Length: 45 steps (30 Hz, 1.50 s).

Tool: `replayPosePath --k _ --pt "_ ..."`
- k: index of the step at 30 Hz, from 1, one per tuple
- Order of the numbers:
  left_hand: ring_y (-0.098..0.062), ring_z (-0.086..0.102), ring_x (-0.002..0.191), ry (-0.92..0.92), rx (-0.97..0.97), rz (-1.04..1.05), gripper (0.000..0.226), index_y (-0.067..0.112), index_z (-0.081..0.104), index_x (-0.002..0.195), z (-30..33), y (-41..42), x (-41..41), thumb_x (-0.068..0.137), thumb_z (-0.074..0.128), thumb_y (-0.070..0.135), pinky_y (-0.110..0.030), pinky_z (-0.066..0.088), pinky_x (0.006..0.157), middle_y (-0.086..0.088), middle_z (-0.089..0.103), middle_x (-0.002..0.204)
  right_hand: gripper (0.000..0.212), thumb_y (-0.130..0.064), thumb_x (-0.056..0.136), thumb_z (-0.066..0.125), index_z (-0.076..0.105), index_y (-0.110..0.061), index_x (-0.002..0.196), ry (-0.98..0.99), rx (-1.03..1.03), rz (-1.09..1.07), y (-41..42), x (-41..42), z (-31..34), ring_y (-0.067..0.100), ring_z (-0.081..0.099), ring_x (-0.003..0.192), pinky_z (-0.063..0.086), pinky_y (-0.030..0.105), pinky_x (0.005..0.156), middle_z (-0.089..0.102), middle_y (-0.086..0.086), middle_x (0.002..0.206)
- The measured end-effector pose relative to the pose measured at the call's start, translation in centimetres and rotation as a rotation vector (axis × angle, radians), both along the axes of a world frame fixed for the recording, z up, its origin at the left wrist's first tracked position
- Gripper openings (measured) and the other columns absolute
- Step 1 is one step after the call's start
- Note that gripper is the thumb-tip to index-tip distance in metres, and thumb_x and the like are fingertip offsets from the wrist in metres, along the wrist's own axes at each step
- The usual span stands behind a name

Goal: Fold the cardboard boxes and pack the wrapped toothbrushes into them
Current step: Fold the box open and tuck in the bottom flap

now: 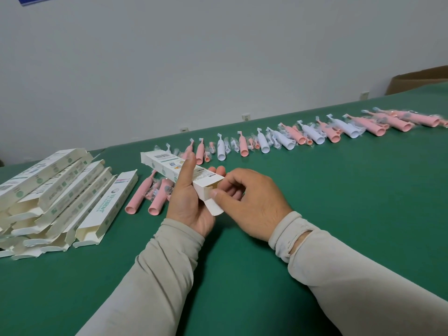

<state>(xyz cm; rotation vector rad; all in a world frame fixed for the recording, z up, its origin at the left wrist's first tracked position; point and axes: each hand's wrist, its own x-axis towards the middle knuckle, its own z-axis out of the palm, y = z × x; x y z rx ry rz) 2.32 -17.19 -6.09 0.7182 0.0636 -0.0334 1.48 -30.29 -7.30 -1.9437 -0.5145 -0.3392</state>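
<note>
Folding step: left hand [188, 190] grips the box [180, 169], right hand [249, 202] pinches its end flap [214, 206]; tucking it shut looks next.

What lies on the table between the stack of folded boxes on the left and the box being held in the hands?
In the head view, two pink toothbrushes lie on the green table between the box stack and the held box, beside the left hand.
</note>
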Motion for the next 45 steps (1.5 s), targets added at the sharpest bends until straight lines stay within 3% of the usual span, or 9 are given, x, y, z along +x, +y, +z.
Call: replayPosePath --k 3,8,15,20,25,32,36,41,45 --pt "-0.025 0.064 0.082 0.031 -0.012 0.054 0.073 0.006 0.052 0.121 0.2 0.9 0.3 0.071 0.078 0.053 -0.047 0.055 0.089 -0.01 0.058 0.092 0.027 -0.054 0.075 0.063 0.062 -0.031 0.091 -0.035 -0.152 0.131 -0.8 -0.1 0.4 0.006 0.057 0.087 0.052 0.034 0.083 0.057 -0.015 0.093" --pt "-0.027 0.065 0.069 0.078 -0.014 0.12 0.067 0.002 0.048 0.123 0.4 1.4 0.2 0.084 0.07 0.052 -0.042 0.06 0.07 -0.011 0.056 0.091 0.03 -0.036 0.082 0.068 0.059 -0.028 0.11 -0.172 -0.372 0.164 -0.9 -0.2 0.9 0.014 0.051 0.1 0.047 0.039 0.093 0.054 -0.011 0.103" --pt "-0.026 0.054 0.113 -0.001 -0.03 0.097 0.087 0.005 0.043 0.145 0.6 0.9 0.1 0.075 0.076 0.046 -0.039 0.051 0.096 -0.016 0.045 0.124 0.026 -0.028 0.085 0.072 0.061 -0.032 0.108 -0.287 -0.217 0.053 -1.0 -0.2 1.1 0.012 0.055 0.093 0.05 0.039 0.085 0.059 -0.012 0.101" --pt "-0.021 0.058 0.09 -0.011 -0.038 0.126 0.085 0.015 0.045 0.147 0.6 1.0 0.2 0.073 0.074 0.044 -0.035 0.058 0.071 -0.014 0.05 0.11 0.021 -0.027 0.085 0.075 0.07 -0.022 0.105 -0.363 -0.208 0.032 -0.9 -0.2 1.0 0.017 0.057 0.095 0.051 0.043 0.086 0.061 -0.009 0.101" --pt "-0.023 0.062 0.069 -0.002 -0.032 0.102 0.08 0.008 0.05 0.136 0.7 1.0 0.1 0.07 0.078 0.044 -0.036 0.058 0.064 -0.012 0.052 0.093 0.023 -0.026 0.087 0.074 0.071 -0.022 0.109 -0.373 -0.225 0.034 -0.9 -0.4 1.2 0.018 0.057 0.096 0.051 0.043 0.086 0.064 -0.007 0.1" --pt "-0.024 0.052 0.099 0.026 -0.065 0.059 0.087 0.012 0.045 0.146 0.3 1.2 0.3 0.074 0.076 0.048 -0.043 0.04 0.108 -0.011 0.049 0.098 0.019 -0.013 0.09 0.064 0.065 -0.019 0.108 -0.324 -0.377 0.172 -0.8 -0.9 1.6 0.023 0.053 0.099 0.047 0.044 0.089 0.063 -0.001 0.104" --pt "-0.022 0.052 0.095 0.01 -0.092 0.015 0.096 0.014 0.036 0.152 0.3 1.1 0.1 0.072 0.078 0.044 -0.036 0.041 0.104 -0.011 0.05 0.091 0.03 -0.012 0.095 0.059 0.066 -0.021 0.122 -0.339 -0.452 0.204 -0.9 -1.1 1.9 0.026 0.052 0.111 0.045 0.044 0.095 0.062 0.002 0.117" --pt "-0.024 0.045 0.108 0.033 -0.082 0.008 0.092 0.015 0.036 0.152 0.2 1.1 0.2 0.075 0.076 0.046 -0.044 0.03 0.119 -0.012 0.043 0.109 0.035 -0.016 0.097 0.056 0.061 -0.026 0.13 -0.256 -0.437 0.223 -1.1 -1.3 1.9 0.022 0.045 0.13 0.038 0.041 0.107 0.057 0.0 0.128" --pt "-0.025 0.045 0.11 0.016 -0.08 -0.013 0.085 0.012 0.034 0.152 0.2 1.0 0.1 0.084 0.07 0.049 -0.047 0.031 0.118 -0.014 0.041 0.116 0.029 -0.021 0.096 0.057 0.061 -0.025 0.125 -0.251 -0.391 0.171 -1.0 -1.3 1.9 0.022 0.051 0.116 0.044 0.043 0.098 0.057 -0.002 0.117"
